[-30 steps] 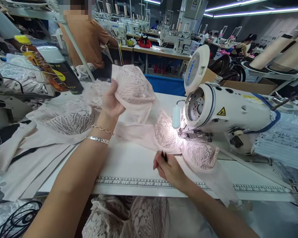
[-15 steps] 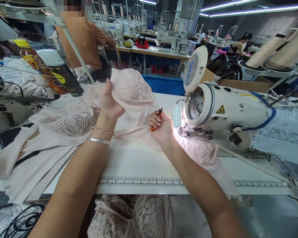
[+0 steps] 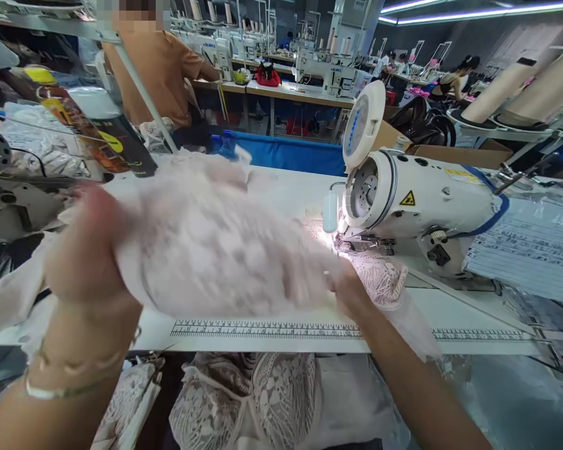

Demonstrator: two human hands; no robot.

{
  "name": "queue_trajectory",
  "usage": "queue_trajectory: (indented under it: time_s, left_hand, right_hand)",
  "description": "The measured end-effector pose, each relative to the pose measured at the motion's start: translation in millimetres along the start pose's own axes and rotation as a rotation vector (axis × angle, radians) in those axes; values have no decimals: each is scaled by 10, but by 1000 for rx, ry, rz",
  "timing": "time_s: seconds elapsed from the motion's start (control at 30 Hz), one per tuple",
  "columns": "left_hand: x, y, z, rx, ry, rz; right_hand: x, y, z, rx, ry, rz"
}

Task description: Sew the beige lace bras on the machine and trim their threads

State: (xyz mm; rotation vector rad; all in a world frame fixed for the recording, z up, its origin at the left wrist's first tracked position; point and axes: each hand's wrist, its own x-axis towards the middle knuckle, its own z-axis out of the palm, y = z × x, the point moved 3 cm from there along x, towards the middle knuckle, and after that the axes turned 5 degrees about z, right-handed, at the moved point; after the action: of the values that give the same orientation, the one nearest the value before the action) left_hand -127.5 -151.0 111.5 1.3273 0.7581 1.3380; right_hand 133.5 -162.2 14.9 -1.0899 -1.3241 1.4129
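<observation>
My left hand [image 3: 87, 244], smeared by motion, grips one end of a pale pink lace garment [image 3: 216, 250] that stretches, blurred, across the white table [image 3: 450, 309]. My right hand [image 3: 351, 295] is at the garment's other end; the cloth covers its fingers. Beside it, more pink lace [image 3: 380, 278] lies lit under the needle of the white sewing machine [image 3: 422, 200].
A printed ruler [image 3: 263, 329] runs along the table's front edge. Lace pieces [image 3: 253, 400] are heaped on my lap. A person in an orange shirt [image 3: 159, 69] stands behind the table to the left. A blue bin [image 3: 291, 153] and a cardboard box [image 3: 460, 156] sit behind it.
My left hand has swung down and to the left, dragging the garment low across the table. My right hand has dropped from near the machine's lamp to the garment's right end.
</observation>
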Motion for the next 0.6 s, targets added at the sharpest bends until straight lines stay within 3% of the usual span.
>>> queue_trajectory:
  time_s: [0.07,0.13,0.2,0.27,0.4,0.47,0.57,0.6]
  left_hand:
    - [-528,-363,141,128,-144,-185]
    - [-1024,-713,274,354,-197,-327]
    - [-1389,-883,385,480,-173,-341]
    - [-1589,-853,484,543,-309,-274]
    - [-1613,-532,531,553,-743,-189]
    - [-1482,-422,542,522,-719,-123]
    - [-1230,-435,708,690,-588,144]
    - [-1163,-485,811,783,-643,231]
  right_hand:
    - [-153,-104,-9,-106,-60,-33]
    - [-337,-162,93,-166,-204,-16]
    - [-563,-163,208,-207,-298,37]
    - [-808,-130,256,-274,-274,66]
    - [-1239,-32,172,-531,10,-95]
    - [-1391,28,145,-636,122,-216]
    - [-1540,82,180,-724,164,-394]
    - [-1578,80,201,-745,154,-446]
